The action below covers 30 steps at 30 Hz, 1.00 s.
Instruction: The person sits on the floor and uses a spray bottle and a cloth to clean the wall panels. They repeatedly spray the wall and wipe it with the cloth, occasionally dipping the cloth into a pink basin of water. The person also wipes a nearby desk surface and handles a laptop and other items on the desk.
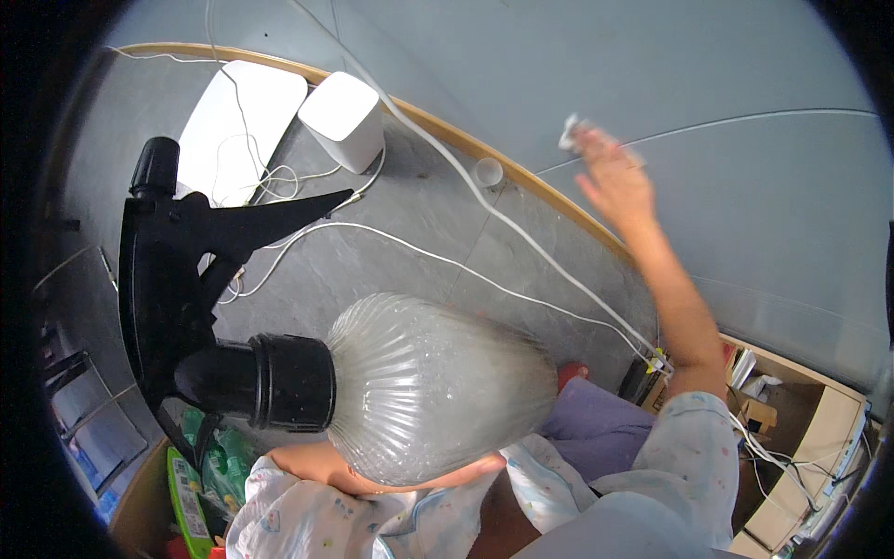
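A spray bottle (447, 384) with a ribbed, cloudy clear body and a black trigger head (160, 293) lies sideways close to the camera. My left hand (475, 469) is under the body and holds it; most of the fingers are hidden behind the bottle. Out to the upper right, my right hand (618, 171) is slightly blurred against a grey panel surface (698, 63). A small crumpled white tissue or cloth (569, 133) is pinched at its fingertips, near a thin seam line in the panel.
Along the panel's foot runs a wooden strip (433, 129). A white box-shaped device (342, 115), a white flat board (237, 112), a small round translucent container (487, 172) and loose white cables (419, 251) are beside it. Right, a wooden drawer unit (803, 461); lower left, green plastic bottles (227, 461).
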Each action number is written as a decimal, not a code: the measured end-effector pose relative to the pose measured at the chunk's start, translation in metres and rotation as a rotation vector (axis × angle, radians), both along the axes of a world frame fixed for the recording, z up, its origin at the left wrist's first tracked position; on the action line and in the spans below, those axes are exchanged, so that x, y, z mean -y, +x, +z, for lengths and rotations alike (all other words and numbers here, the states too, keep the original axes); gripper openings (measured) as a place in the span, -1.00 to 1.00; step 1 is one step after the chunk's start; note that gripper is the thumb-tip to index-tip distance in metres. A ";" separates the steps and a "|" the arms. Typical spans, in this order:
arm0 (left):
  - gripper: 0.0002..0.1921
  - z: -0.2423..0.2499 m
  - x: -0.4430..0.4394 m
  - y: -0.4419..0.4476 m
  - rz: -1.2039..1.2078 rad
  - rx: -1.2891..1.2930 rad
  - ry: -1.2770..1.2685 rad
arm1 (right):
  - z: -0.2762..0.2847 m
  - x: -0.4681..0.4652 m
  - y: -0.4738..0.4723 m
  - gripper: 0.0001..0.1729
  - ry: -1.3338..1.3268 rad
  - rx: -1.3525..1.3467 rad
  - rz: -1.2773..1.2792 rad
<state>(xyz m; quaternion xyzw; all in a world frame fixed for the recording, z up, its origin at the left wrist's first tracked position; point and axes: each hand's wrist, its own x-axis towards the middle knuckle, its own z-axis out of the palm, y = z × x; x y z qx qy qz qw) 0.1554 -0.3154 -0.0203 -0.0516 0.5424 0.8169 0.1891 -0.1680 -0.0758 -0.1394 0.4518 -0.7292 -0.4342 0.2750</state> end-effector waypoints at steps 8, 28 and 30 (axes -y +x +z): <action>-0.57 -0.001 -0.007 -0.018 -0.038 0.001 0.009 | 0.100 0.044 -0.030 -0.09 -0.793 0.041 0.045; -0.59 0.003 -0.009 -0.010 -0.010 -0.060 0.003 | 0.188 0.081 -0.037 -0.12 -0.647 -0.186 0.195; -0.59 0.006 -0.006 -0.015 -0.017 -0.071 -0.050 | 0.188 0.095 -0.038 -0.09 -0.674 -0.248 0.260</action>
